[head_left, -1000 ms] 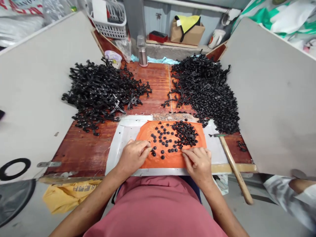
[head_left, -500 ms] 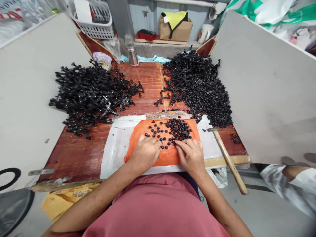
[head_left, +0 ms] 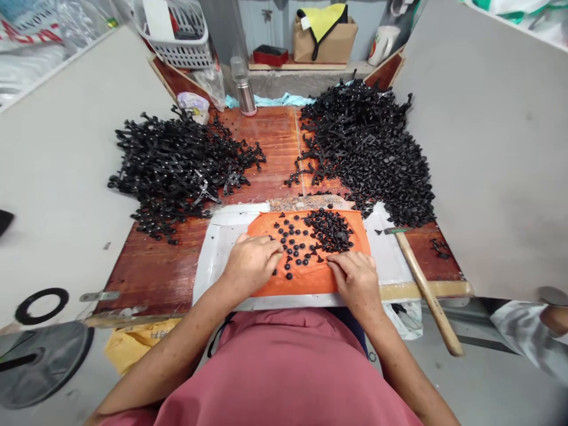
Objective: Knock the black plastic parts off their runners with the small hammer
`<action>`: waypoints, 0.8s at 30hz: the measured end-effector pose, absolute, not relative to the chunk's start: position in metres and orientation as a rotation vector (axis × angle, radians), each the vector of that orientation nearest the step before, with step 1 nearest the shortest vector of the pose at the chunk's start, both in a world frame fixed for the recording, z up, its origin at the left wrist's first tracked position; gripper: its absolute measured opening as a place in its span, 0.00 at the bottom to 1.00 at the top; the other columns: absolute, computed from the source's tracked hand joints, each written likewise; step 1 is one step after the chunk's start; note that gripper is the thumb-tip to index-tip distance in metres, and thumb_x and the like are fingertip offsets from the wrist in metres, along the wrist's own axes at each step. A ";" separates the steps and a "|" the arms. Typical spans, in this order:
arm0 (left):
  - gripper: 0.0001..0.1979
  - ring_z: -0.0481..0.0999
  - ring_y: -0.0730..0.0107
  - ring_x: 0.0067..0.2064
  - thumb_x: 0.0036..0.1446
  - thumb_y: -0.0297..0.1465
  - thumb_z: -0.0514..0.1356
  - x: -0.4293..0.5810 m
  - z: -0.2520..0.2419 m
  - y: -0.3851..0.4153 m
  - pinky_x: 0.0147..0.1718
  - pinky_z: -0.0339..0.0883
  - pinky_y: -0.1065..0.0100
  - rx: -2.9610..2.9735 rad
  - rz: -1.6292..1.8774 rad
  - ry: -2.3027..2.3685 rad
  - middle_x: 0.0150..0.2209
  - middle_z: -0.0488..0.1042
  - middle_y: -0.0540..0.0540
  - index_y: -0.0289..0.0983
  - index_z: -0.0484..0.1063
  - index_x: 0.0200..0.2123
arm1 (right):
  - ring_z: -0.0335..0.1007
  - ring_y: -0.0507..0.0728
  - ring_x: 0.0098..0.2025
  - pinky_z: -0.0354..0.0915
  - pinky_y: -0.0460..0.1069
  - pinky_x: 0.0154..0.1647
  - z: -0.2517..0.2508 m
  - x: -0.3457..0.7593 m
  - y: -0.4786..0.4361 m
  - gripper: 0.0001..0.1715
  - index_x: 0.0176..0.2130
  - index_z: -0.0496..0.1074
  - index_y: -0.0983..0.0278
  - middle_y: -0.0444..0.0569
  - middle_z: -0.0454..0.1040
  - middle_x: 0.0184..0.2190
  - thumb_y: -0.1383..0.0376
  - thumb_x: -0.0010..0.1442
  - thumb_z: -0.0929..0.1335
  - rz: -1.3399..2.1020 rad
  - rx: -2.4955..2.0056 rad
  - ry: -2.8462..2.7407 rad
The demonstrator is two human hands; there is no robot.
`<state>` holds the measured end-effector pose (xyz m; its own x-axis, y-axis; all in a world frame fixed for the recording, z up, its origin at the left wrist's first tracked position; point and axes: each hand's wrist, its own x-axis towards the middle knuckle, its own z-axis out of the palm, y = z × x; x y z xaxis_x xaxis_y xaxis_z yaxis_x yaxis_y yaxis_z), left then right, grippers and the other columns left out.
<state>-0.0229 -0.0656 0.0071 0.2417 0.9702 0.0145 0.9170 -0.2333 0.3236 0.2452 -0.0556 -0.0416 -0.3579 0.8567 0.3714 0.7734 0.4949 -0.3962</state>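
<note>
Both hands are over an orange cloth spread on a white sheet. My left hand is at the cloth's left side, fingers pinched together; whatever they hold is hidden. At the right, my right hand has thumb and forefinger closed at the cloth, and I cannot make out what is between them. Small black mushroom-shaped pieces lie scattered between the hands, many with round heads up. A denser heap of the same black pieces sits just beyond my right hand.
A large tangle of black branched parts lies on the left of the wooden table. Another big black pile stands on the right. A hammer overhangs the front right edge. A flask stands at the back. Grey partitions flank both sides.
My left hand has drawn left, away from the scattered pieces, uncovering a few of them. My right hand stays low, slightly clear of the heap. The whole view has shifted a little.
</note>
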 end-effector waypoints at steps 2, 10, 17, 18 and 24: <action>0.10 0.79 0.63 0.39 0.65 0.30 0.58 -0.023 0.007 -0.066 0.40 0.59 0.60 2.248 0.279 1.735 0.34 0.81 0.48 0.41 0.79 0.35 | 0.70 0.58 0.38 0.56 0.55 0.47 -0.038 0.247 -0.054 0.09 0.39 0.78 0.61 0.48 0.79 0.35 0.65 0.70 0.67 0.191 -1.351 -2.180; 0.12 0.78 0.60 0.38 0.66 0.29 0.57 -0.011 -0.003 -0.058 0.41 0.59 0.58 2.375 0.141 1.651 0.33 0.80 0.45 0.41 0.82 0.37 | 0.68 0.56 0.36 0.53 0.53 0.41 -0.030 0.223 -0.070 0.09 0.38 0.80 0.59 0.46 0.77 0.30 0.63 0.69 0.69 0.382 -1.176 -2.321; 0.13 0.78 0.62 0.39 0.66 0.29 0.56 -0.013 -0.002 -0.058 0.42 0.59 0.59 2.287 0.127 1.621 0.34 0.80 0.45 0.38 0.79 0.33 | 0.68 0.56 0.39 0.55 0.53 0.43 -0.035 0.233 -0.056 0.10 0.45 0.79 0.60 0.48 0.78 0.34 0.66 0.70 0.67 0.275 -1.180 -2.263; 0.13 0.78 0.62 0.38 0.66 0.29 0.55 -0.014 -0.002 -0.059 0.41 0.59 0.60 2.266 0.129 1.628 0.34 0.80 0.45 0.38 0.79 0.32 | 0.68 0.57 0.39 0.55 0.54 0.43 -0.036 0.235 -0.054 0.10 0.45 0.79 0.60 0.48 0.78 0.35 0.66 0.70 0.67 0.243 -1.163 -2.291; 0.11 0.78 0.61 0.38 0.66 0.30 0.57 -0.013 0.002 -0.059 0.42 0.58 0.59 2.253 0.229 1.726 0.34 0.81 0.46 0.38 0.78 0.33 | 0.68 0.56 0.38 0.55 0.55 0.46 -0.041 0.240 -0.060 0.07 0.39 0.78 0.60 0.47 0.79 0.35 0.66 0.69 0.68 0.206 -1.097 -2.358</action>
